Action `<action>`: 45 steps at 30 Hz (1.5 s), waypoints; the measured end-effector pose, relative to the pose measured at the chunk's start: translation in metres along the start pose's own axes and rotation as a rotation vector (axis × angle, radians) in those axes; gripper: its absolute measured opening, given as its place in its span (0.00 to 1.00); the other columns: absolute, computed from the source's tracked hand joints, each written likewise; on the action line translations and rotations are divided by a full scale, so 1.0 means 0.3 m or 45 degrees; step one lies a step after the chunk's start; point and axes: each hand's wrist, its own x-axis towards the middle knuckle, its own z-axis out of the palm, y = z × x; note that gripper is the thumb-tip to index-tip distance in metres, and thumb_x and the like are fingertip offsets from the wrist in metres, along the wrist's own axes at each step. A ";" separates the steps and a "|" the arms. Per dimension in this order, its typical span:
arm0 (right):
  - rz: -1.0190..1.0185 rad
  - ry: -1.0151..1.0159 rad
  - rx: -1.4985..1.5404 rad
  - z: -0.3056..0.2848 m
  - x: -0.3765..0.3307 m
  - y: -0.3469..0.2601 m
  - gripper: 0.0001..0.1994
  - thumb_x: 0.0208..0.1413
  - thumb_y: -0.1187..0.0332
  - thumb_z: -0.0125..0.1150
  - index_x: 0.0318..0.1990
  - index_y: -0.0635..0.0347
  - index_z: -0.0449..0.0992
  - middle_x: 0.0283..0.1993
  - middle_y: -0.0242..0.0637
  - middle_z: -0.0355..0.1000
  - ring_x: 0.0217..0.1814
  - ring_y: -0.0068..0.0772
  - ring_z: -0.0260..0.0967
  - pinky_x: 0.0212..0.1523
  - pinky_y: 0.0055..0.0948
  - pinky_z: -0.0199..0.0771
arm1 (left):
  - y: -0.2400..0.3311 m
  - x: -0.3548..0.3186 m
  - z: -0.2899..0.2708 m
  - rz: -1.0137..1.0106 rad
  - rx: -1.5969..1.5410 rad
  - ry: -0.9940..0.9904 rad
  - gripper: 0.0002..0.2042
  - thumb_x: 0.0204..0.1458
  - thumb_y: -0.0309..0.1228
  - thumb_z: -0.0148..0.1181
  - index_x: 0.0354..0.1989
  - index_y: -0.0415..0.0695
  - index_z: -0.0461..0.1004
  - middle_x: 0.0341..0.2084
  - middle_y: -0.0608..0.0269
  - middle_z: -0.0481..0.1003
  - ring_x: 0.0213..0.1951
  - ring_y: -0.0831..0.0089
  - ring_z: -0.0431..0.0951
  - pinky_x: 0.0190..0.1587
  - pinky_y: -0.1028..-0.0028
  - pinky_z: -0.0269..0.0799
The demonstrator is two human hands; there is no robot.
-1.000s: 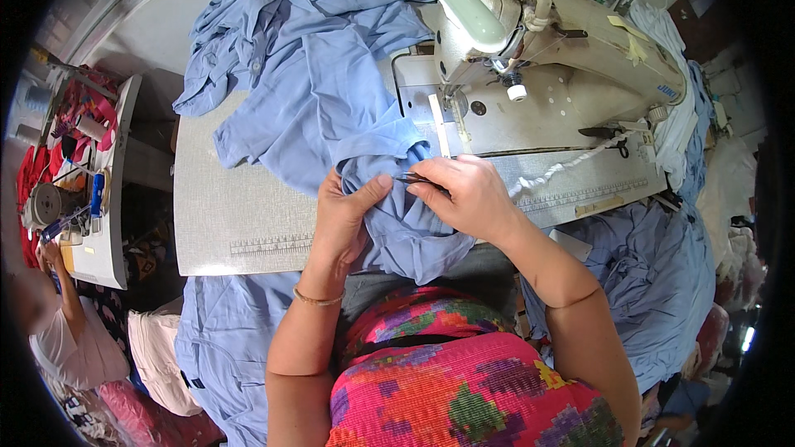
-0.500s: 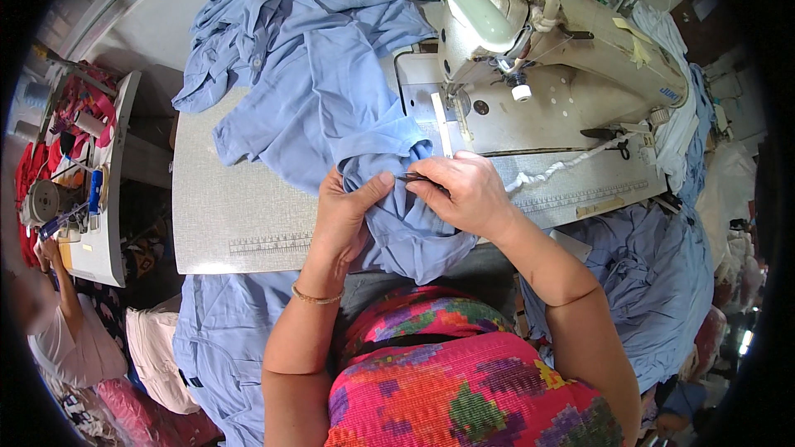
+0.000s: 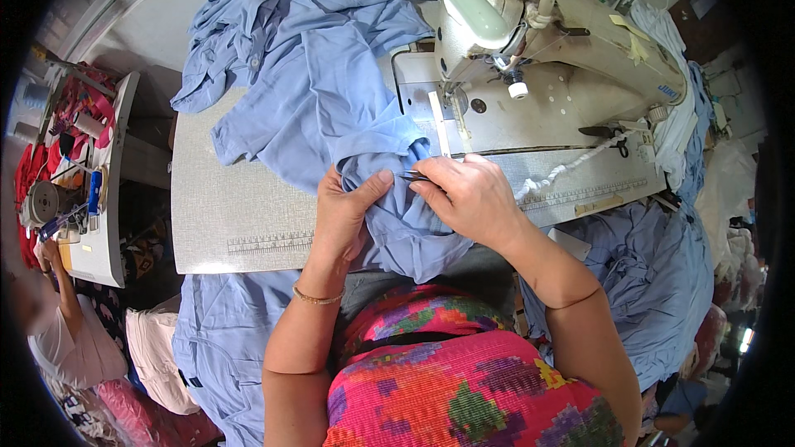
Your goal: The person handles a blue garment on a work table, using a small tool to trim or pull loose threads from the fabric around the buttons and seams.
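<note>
A light blue garment (image 3: 344, 83) spreads over the table, its near end gathered between my hands. My left hand (image 3: 352, 203) is closed on a fold of that cloth, the thumb pressed on top. In my closed right hand (image 3: 468, 194) are small dark thread snips (image 3: 411, 175), mostly covered by the fingers. Their pointed tips reach the cloth just right of my left thumb. Part of the garment hangs over the table's front edge toward my lap.
A sewing machine (image 3: 563, 25) stands at the right, its needle area beyond my right hand. Black scissors (image 3: 619, 145) and a twisted white cord (image 3: 555, 172) lie near it. More blue cloth (image 3: 642, 281) is heaped at the right. Another person's hand (image 3: 50, 255) is at a far-left table.
My right hand has shifted very slightly, and the tips of the snips show a little differently at the cloth. My left hand keeps its hold in the same place.
</note>
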 end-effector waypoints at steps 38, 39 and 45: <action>0.375 -0.310 0.679 0.009 0.015 0.037 0.11 0.49 0.65 0.60 0.36 0.62 0.73 0.28 0.41 0.73 0.29 0.42 0.71 0.30 0.31 0.69 | -0.008 0.005 -0.005 0.040 0.052 -0.001 0.14 0.46 0.20 0.62 0.42 0.36 0.71 0.35 0.57 0.77 0.34 0.71 0.78 0.38 0.72 0.76; 0.472 -0.335 0.891 0.028 0.009 0.047 0.11 0.49 0.66 0.60 0.37 0.62 0.73 0.27 0.41 0.73 0.28 0.43 0.71 0.30 0.31 0.69 | -0.007 0.005 -0.005 0.032 0.053 -0.007 0.14 0.46 0.20 0.62 0.43 0.36 0.71 0.36 0.57 0.76 0.35 0.71 0.78 0.38 0.72 0.76; 0.136 -0.079 0.435 0.054 -0.001 0.053 0.09 0.47 0.66 0.63 0.33 0.60 0.73 0.24 0.37 0.71 0.24 0.39 0.69 0.27 0.30 0.67 | 0.000 0.007 -0.008 -0.006 0.054 -0.015 0.14 0.47 0.18 0.60 0.44 0.36 0.70 0.37 0.58 0.76 0.36 0.73 0.77 0.40 0.73 0.74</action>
